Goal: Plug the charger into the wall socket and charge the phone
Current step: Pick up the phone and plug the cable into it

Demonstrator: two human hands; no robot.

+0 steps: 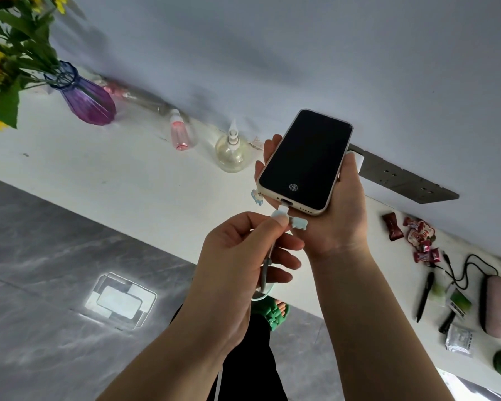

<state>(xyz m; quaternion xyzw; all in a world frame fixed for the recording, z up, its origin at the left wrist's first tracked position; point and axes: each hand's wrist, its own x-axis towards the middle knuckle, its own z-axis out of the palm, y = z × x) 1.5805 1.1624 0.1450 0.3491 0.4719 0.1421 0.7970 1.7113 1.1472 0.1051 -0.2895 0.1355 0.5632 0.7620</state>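
Note:
My right hand (pixel 334 224) holds a phone (pixel 305 160) with a dark screen and a pale case, screen up, above the white counter (pixel 113 169). A fingerprint icon glows near its lower edge. My left hand (pixel 243 256) pinches the white cable plug (pixel 281 211), whose tip sits at the phone's bottom port. The grey cable (pixel 266 270) hangs down from my fingers. A white charger block (pixel 358 160) shows just behind my right thumb, against the grey socket strip (pixel 402 178) on the wall; how it sits in the socket is hidden.
On the counter stand a purple vase (pixel 87 99) with sunflowers, a pink bottle (pixel 180 134) and a clear pump bottle (pixel 232 151). At right lie candy wrappers (pixel 417 233), a pen (pixel 424 296), a pink case (pixel 496 305) and a black cord. Grey tiled floor lies below.

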